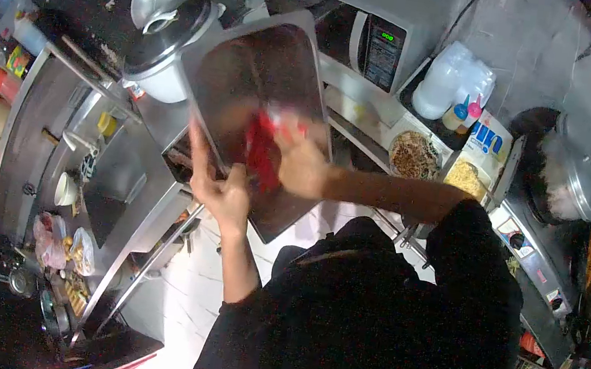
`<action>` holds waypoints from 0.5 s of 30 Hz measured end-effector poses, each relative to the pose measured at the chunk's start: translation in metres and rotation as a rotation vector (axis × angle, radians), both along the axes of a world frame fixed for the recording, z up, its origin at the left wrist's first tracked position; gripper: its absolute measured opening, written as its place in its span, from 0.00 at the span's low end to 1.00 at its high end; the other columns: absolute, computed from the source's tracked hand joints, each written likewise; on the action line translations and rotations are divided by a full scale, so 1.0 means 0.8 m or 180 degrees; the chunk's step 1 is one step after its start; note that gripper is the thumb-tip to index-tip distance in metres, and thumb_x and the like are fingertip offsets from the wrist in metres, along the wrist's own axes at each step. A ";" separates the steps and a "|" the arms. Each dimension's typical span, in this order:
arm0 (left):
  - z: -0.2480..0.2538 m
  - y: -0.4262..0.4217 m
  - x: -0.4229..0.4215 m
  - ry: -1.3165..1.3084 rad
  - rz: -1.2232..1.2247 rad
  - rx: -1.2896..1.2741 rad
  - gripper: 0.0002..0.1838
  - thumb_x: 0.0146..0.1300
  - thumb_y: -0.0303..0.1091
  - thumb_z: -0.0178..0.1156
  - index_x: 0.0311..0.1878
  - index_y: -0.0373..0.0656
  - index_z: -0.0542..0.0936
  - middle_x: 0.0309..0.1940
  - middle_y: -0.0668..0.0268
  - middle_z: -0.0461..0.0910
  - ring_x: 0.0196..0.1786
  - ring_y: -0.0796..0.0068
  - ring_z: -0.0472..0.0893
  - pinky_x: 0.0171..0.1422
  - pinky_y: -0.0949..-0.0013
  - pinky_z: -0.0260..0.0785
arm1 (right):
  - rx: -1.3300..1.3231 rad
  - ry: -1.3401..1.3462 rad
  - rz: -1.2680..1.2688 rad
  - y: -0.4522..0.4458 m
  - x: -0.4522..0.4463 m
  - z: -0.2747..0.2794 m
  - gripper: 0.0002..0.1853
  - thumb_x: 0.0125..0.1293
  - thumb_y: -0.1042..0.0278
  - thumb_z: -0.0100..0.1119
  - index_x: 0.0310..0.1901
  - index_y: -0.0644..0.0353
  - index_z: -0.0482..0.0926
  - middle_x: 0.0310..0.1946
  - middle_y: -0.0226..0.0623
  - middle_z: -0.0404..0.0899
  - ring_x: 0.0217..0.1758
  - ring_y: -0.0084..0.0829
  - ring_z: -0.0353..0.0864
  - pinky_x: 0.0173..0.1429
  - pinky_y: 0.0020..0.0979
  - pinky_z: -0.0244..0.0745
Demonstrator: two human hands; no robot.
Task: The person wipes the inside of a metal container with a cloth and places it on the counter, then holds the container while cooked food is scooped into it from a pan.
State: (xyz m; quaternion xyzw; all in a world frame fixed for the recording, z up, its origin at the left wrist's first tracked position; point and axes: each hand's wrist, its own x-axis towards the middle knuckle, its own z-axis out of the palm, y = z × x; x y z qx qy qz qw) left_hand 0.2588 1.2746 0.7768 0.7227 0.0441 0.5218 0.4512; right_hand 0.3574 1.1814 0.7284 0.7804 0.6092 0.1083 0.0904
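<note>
My left hand [224,196] is closed on the lower left rim of a large, deep rectangular metal pan [241,63], which is held up and tilted so that its inside faces me. My right hand [302,161] reaches into the pan and presses a bright red cloth [261,151] against the inner surface. Motion blurs the right fingers and the cloth. The pan's inside looks dark and brownish, with a paler metal rim.
A lidded pot [168,16] stands left of the pan, and a microwave [354,38] sits behind it. On the right counter are squeeze bottles [458,115], a bowl of brown crumbly food [416,155], yellow shreds [466,177] and a large pot [573,171]. A steel counter [114,182] runs along the left.
</note>
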 end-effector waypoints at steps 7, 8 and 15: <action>-0.012 0.029 -0.002 -0.0008 0.0515 -0.0159 0.41 0.37 0.11 0.45 0.64 0.37 0.61 0.61 0.57 0.64 0.60 0.70 0.67 0.60 0.74 0.57 | 0.2768 0.3461 -0.0151 -0.048 0.028 -0.020 0.09 0.57 0.68 0.52 0.36 0.63 0.75 0.29 0.36 0.77 0.30 0.28 0.74 0.36 0.31 0.71; -0.022 0.046 -0.005 0.0008 0.0577 -0.0115 0.42 0.36 0.11 0.45 0.64 0.38 0.61 0.61 0.58 0.64 0.58 0.71 0.67 0.60 0.75 0.57 | 0.3457 0.2742 -0.0376 -0.080 0.025 0.041 0.10 0.57 0.70 0.51 0.40 0.63 0.74 0.31 0.36 0.76 0.31 0.26 0.74 0.36 0.29 0.71; -0.049 0.094 -0.043 0.0224 0.0903 -0.0851 0.42 0.36 0.10 0.46 0.64 0.38 0.61 0.61 0.57 0.64 0.57 0.68 0.68 0.59 0.74 0.58 | 0.4082 -0.2431 -0.0842 -0.192 0.156 0.229 0.24 0.52 0.74 0.52 0.54 0.63 0.67 0.43 0.39 0.73 0.41 0.33 0.74 0.45 0.31 0.71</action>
